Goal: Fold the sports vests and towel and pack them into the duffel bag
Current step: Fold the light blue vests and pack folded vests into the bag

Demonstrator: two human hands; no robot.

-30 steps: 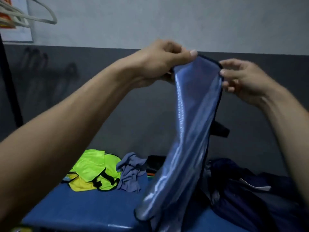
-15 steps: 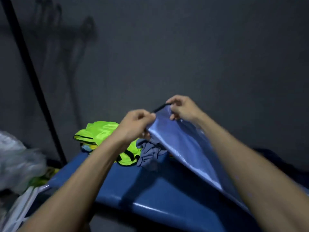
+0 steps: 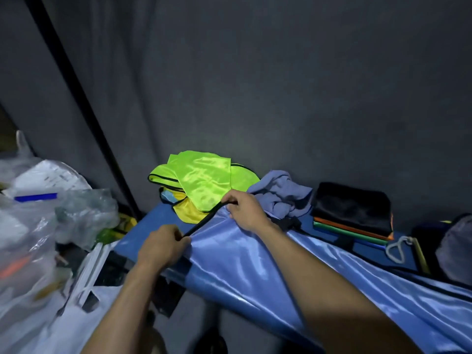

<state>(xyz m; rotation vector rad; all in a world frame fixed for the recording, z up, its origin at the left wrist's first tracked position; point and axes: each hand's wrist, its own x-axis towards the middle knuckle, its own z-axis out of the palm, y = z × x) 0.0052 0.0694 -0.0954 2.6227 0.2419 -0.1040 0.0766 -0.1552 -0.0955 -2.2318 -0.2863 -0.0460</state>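
Observation:
A shiny light-blue vest [image 3: 245,261] with black trim lies stretched across the blue bench [image 3: 135,238]. My left hand [image 3: 163,246] pinches its black-trimmed edge near the bench's front. Farther back, my right hand [image 3: 242,210] pinches the same edge. A heap of neon green and yellow vests [image 3: 201,182] lies at the back left. A crumpled blue-grey towel [image 3: 281,192] sits right of that heap, by the wall. At the far right, a dark bag [image 3: 454,249] is partly in view.
A black folded item on a stack of coloured flat things [image 3: 352,221] sits by the wall on the right. Clear plastic bags [image 3: 38,226] pile up at the left. A black pole [image 3: 84,93] leans along the grey wall. A white cord loop [image 3: 396,249] lies on the bench.
Both hands have come down from chest height and lowered the blue vest onto the bench, holding its trimmed edge. The view has tilted down.

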